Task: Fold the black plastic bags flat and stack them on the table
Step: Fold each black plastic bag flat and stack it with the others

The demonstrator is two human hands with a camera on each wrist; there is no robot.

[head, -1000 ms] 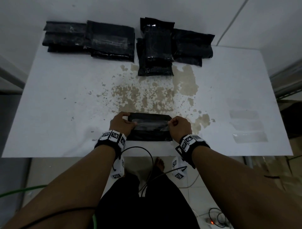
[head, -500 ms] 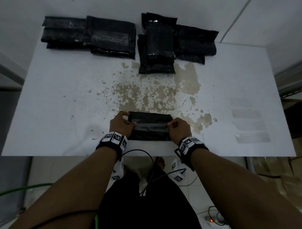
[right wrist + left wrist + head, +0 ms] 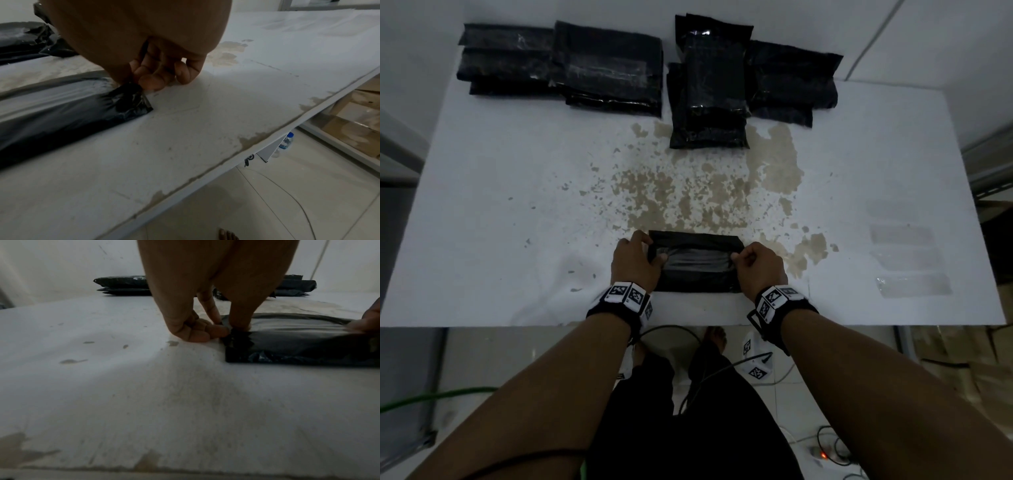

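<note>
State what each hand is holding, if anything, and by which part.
Both hold the same black plastic bag lying on the table: the left hand pinches its left end, the right hand pinches its right end.

Black plastic bag [image 3: 697, 263] with a grey glossy sheen band; black folded stacks [image 3: 599, 68] at 12 o'clock, one with a pale clear strip. White table [image 3: 500, 205] with tan-brown flaked blotches at centre. Wrist bands [image 3: 627, 296] black with white-and-black square marker patterns; green cable [image 3: 431, 397] at 8 o'clock.
</note>
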